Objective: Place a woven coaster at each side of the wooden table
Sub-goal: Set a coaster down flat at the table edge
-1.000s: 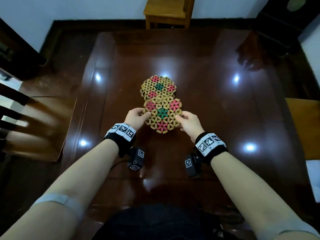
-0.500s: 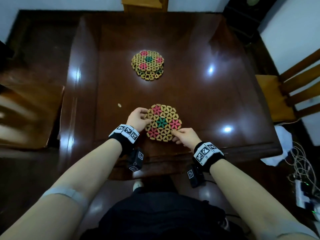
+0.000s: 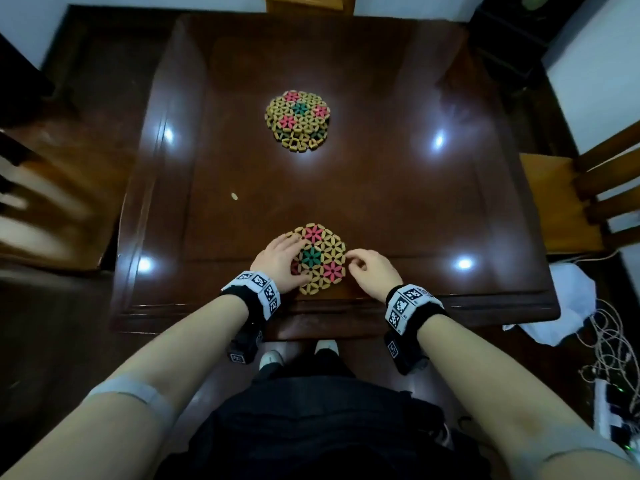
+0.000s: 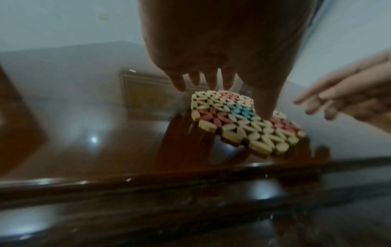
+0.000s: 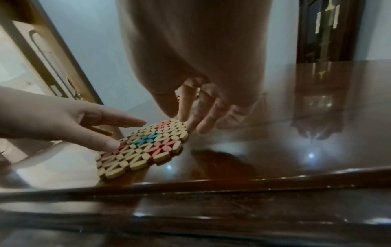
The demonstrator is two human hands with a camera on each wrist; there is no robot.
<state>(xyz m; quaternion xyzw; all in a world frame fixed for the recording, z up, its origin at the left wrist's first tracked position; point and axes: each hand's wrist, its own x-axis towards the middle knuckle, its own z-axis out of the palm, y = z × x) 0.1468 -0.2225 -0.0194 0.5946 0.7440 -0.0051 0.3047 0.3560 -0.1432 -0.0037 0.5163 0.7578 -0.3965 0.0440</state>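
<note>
A near coaster lies flat at the lower centre of the tabletop. The left hand rests on its left part, fingers straight. The right hand, fingers loosely curled, touches its right edge. A second coaster sits upper centre.

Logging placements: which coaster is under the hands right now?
The near coaster by the table's front edge; the left hand rests on it. The far coaster lies untouched mid-table.
</note>
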